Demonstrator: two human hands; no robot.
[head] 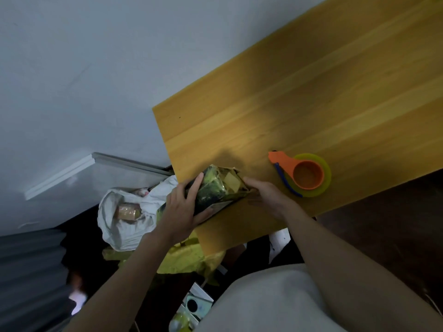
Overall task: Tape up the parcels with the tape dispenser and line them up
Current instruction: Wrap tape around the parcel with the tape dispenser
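- Your left hand grips the dark green and yellow paper-wrapped parcel by its near-left end, fingers curled over the top and thumb underneath.
- Your right hand holds the parcel's right end; its fingers lie partly behind the wrapping, so you cannot tell how far round they curl, but it does have hold of the parcel.
- The parcel sits at the near-left corner of the yellow wooden bench, tilted, with its low edge at or just above the surface; whether it rests there is unclear.
- The orange plastic tape dispenser with a blue blade guard and a yellowish roll of tape stands on the bench just beside your right hand, untouched.
- Judging by this, the task looks to be in an early stage: this parcel is only being brought to the bench, its flaps look loose and crumpled, and no parcels stand in a line anywhere on the surface in view.
- More work seems to wait off the bench: a white cloth bag to the left holds a tan wrapped packet, and crumpled yellow paper lies below the bench edge.
- No brand, label or writing is readable on the parcel, the dispenser or the bag.
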